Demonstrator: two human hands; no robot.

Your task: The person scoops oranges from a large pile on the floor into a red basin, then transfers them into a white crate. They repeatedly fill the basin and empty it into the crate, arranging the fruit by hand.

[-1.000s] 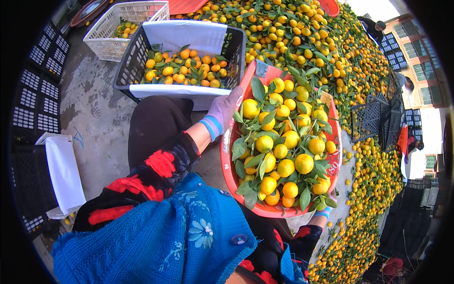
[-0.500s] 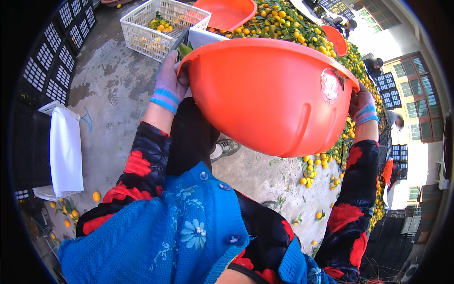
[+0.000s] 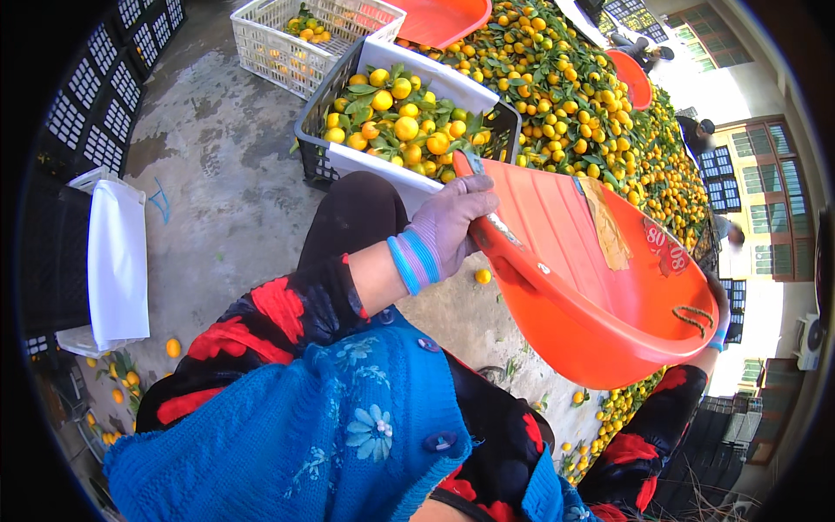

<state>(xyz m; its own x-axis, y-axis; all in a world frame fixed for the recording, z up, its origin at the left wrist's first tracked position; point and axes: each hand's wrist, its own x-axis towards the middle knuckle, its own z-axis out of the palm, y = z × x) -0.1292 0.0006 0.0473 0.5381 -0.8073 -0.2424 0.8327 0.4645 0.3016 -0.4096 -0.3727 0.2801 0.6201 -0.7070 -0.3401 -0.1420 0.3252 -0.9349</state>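
1. Clasped in the purple-gloved left hand (image 3: 449, 223): left rim of a tilted, scoop-shaped, orange-red plastic basin (image 3: 584, 274).
2. Touching the right rim with the right hand (image 3: 720, 301); finger closure hidden, cannot tell.
3. Near the basin's left tip: black slatted plastic crate (image 3: 317, 160) of orange citrus fruits (image 3: 406, 128).
4. Stretching left from the crate's edge: grey concrete floor (image 3: 213, 209).

We are losing most of our right hand (image 3: 721, 300) behind the right end of the red basin (image 3: 565, 322), whose left tip is covering part of the black crate (image 3: 315, 143). The top edge is cutting off a second basin (image 3: 445, 19) on the far side — and at far right co-workers' heads (image 3: 708, 128) are blurring.
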